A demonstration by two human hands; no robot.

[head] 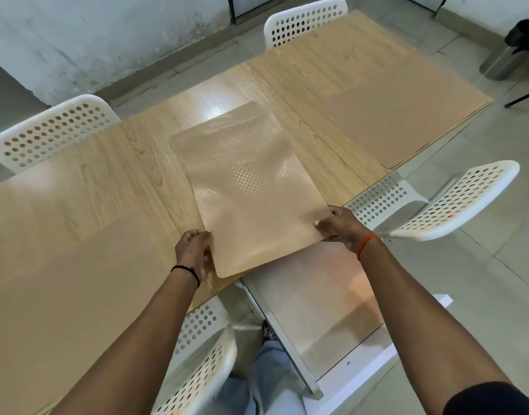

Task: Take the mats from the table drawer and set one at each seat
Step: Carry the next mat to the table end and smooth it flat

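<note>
A tan mat (245, 187) with a glossy dotted surface lies lengthwise across the middle of the wooden table (155, 163), its near end sticking out past the table edge. My left hand (193, 250) grips its near left corner and my right hand (342, 227) grips its near right corner. Below them the table drawer (323, 313) stands pulled out, with a pale mat lying inside. Another mat (401, 121) lies flat at the far right seat. A further mat (62, 280) lies at the near left seat.
White perforated chairs stand around the table: one at the far left (53, 130), one at the far end (305, 20), one on the right (449, 199), one beneath my left arm (203, 363). A steel bin (505, 59) stands on the tiled floor at the far right.
</note>
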